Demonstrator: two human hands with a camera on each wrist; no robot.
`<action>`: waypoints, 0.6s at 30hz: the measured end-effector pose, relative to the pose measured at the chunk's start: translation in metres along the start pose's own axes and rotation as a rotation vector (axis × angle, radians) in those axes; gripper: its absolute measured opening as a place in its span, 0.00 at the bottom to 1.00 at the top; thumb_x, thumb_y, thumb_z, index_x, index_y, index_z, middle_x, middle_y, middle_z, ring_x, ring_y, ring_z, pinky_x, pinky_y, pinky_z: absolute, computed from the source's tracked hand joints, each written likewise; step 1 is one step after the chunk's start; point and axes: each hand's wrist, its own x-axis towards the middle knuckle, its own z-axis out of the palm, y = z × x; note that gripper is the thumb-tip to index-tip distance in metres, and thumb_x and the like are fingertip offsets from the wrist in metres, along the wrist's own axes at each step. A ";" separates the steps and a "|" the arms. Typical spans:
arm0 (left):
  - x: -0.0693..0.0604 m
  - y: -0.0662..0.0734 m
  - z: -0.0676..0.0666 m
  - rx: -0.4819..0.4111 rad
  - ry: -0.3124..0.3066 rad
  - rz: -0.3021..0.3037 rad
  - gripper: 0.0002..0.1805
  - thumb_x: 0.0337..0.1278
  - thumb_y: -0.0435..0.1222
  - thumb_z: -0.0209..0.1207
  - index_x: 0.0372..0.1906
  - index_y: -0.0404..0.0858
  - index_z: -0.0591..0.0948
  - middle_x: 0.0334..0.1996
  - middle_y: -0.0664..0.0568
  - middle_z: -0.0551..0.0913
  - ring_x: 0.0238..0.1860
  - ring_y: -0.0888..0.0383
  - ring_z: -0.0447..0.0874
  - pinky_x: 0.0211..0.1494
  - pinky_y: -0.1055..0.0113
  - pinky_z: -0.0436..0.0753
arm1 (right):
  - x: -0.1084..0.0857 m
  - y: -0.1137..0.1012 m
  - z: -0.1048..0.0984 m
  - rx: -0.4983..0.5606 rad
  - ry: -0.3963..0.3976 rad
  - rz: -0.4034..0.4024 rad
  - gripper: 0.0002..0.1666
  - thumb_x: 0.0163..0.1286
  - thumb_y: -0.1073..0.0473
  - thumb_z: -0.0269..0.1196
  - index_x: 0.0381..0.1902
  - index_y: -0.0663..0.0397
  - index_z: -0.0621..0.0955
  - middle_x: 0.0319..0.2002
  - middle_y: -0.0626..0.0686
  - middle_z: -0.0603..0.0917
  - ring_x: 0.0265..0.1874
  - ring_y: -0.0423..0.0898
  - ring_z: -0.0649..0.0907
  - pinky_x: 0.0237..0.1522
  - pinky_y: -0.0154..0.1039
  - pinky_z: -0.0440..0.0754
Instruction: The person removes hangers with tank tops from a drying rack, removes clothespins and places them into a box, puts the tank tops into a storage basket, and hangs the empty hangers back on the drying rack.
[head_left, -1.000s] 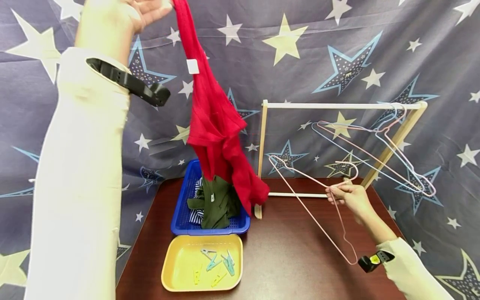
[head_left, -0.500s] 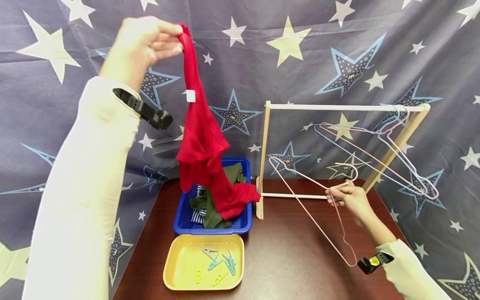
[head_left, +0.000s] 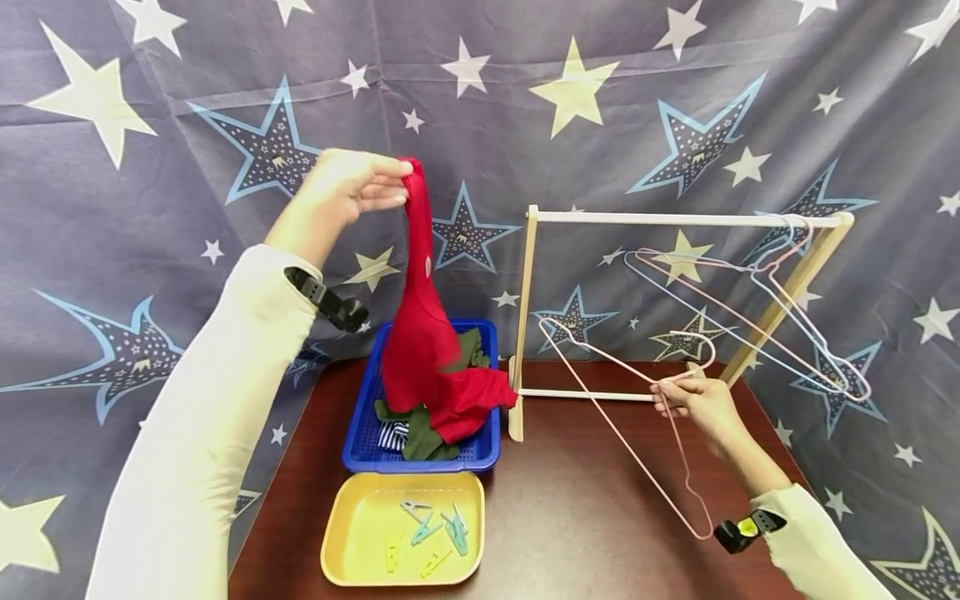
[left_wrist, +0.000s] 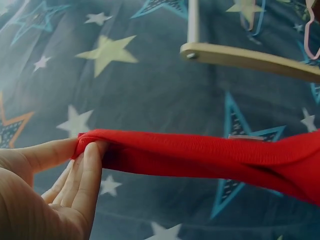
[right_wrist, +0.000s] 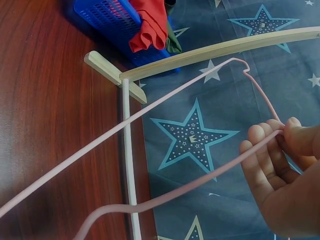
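My left hand (head_left: 352,187) pinches one end of a red garment (head_left: 420,342) between thumb and fingers, and the cloth hangs down into a blue basket (head_left: 420,465). In the left wrist view the red garment (left_wrist: 175,152) is drawn out as a narrow folded strip from the fingertips. My right hand (head_left: 697,400) holds a pink wire hanger (head_left: 592,398) just below its hook, tilted over the table. In the right wrist view the hanger (right_wrist: 200,181) is gripped between thumb and fingers. Under the red cloth lie a dark green garment (head_left: 427,442) and a striped cloth (head_left: 393,435).
A wooden rack (head_left: 675,219) stands at the back right, with blue and pink hangers (head_left: 761,268) on its right end. In front of the basket sits a yellow tray (head_left: 360,517) holding several clothespins (head_left: 456,533). A starred curtain hangs behind the brown table (head_left: 555,517).
My left hand has come down and to the right, lowering the red garment so that more of it rests in the basket. The right hand and its hanger stay almost where they were.
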 end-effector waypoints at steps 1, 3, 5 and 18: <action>0.001 -0.006 0.000 0.013 -0.005 0.003 0.14 0.59 0.22 0.63 0.20 0.35 0.85 0.17 0.47 0.86 0.17 0.54 0.87 0.26 0.65 0.89 | 0.000 0.000 0.000 0.003 0.000 0.004 0.23 0.77 0.67 0.58 0.54 0.90 0.74 0.27 0.35 0.89 0.27 0.34 0.88 0.34 0.32 0.89; 0.003 -0.019 0.001 0.039 -0.010 0.011 0.13 0.59 0.22 0.63 0.21 0.36 0.84 0.17 0.48 0.86 0.18 0.55 0.87 0.26 0.66 0.89 | 0.000 0.001 0.000 0.004 0.000 0.011 0.23 0.77 0.66 0.58 0.54 0.90 0.74 0.27 0.36 0.89 0.27 0.34 0.88 0.34 0.33 0.89; 0.006 -0.033 0.000 0.069 -0.015 0.024 0.13 0.60 0.22 0.63 0.22 0.37 0.84 0.18 0.49 0.87 0.18 0.56 0.88 0.29 0.66 0.89 | 0.000 0.002 0.001 0.001 0.002 0.017 0.23 0.77 0.66 0.58 0.55 0.89 0.75 0.28 0.37 0.90 0.28 0.34 0.89 0.35 0.34 0.90; 0.039 -0.126 -0.003 0.235 0.026 -0.062 0.03 0.60 0.25 0.64 0.35 0.35 0.83 0.16 0.53 0.85 0.18 0.60 0.86 0.32 0.68 0.90 | -0.001 0.006 0.002 0.016 0.002 0.027 0.21 0.77 0.66 0.57 0.53 0.88 0.76 0.27 0.40 0.90 0.27 0.35 0.88 0.35 0.34 0.90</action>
